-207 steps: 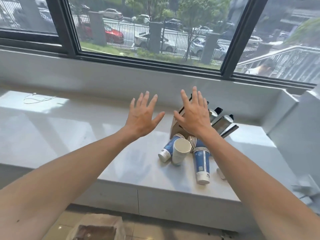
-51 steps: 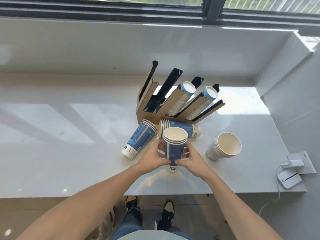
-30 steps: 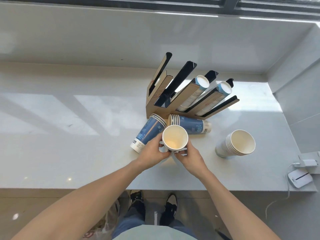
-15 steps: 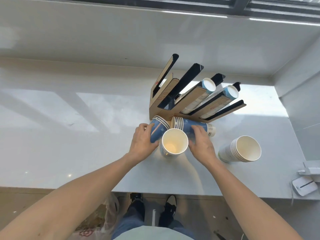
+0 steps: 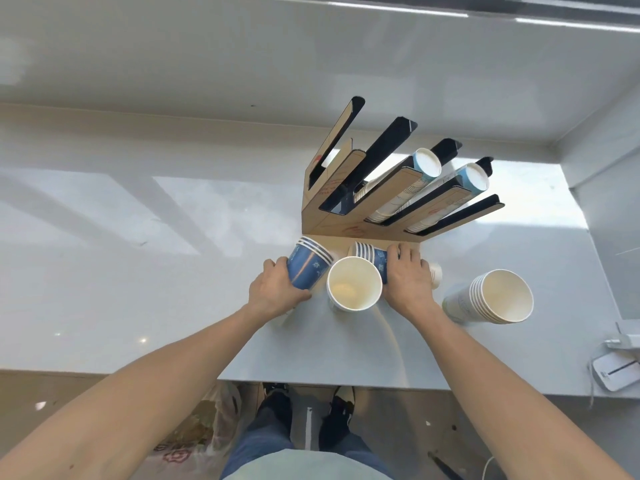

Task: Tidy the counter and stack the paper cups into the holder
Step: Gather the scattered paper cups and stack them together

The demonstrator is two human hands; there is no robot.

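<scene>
A brown cardboard cup holder (image 5: 330,216) with slanted black slots stands at the back of the white counter (image 5: 138,271); two right-hand slots hold cup stacks (image 5: 427,164). An upright stack of blue paper cups (image 5: 354,289) stands in front of it, between my hands. My left hand (image 5: 277,289) grips a lying stack of blue cups (image 5: 308,266) to its left. My right hand (image 5: 408,282) lies over another lying stack (image 5: 372,256) to its right. A tilted stack of white cups (image 5: 498,297) rests further right.
A white charger block and a small white device (image 5: 616,372) with a cable lie at the counter's right front corner. A wall closes the right side. A plastic bag (image 5: 204,431) sits on the floor below the counter edge, beside my feet.
Both hands let go of the upright cup stack, left standing on the counter. My left hand moved to the lying stack on the left, my right hand to the one on the right.
</scene>
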